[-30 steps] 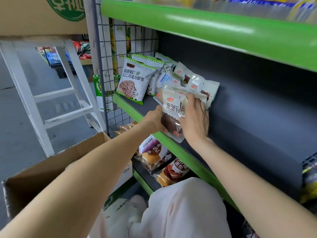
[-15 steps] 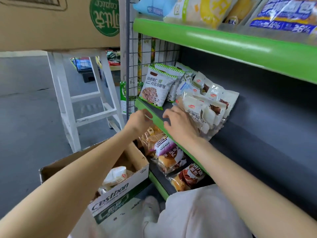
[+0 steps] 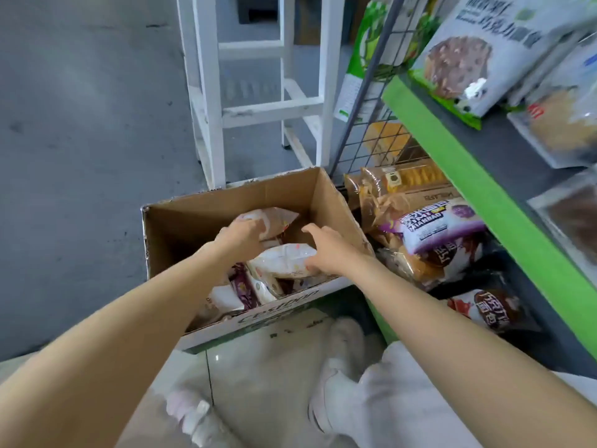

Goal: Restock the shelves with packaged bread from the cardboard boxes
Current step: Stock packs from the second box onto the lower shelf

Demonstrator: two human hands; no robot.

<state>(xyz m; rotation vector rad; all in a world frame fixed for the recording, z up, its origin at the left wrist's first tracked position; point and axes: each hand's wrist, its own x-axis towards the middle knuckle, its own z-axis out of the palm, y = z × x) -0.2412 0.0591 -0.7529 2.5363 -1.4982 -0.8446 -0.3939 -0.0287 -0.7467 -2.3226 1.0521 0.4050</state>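
An open cardboard box [image 3: 181, 227] stands on the floor in front of me, holding several bread packets. My left hand [image 3: 240, 236] is inside it and grips a clear packet with brown bread [image 3: 277, 219] near the far wall. My right hand [image 3: 328, 252] reaches into the box with spread fingers and its thumb side touches a white bread packet [image 3: 282, 258]; a firm hold on it is not visible. At the right runs the green-edged shelf [image 3: 468, 176], with a chocolate bread packet [image 3: 468, 59] and other packets on it.
A white stool [image 3: 213, 101] stands behind the box on the grey floor. A wire mesh panel [image 3: 378, 134] closes the shelf's end. The lower shelf holds a purple packet [image 3: 433, 226] and several other bread packets. My knees and white shoes [image 3: 336, 379] are below.
Both hands left the packets on the green shelf and dropped into the cardboard box. My view swung down from the shelf to the box and floor.
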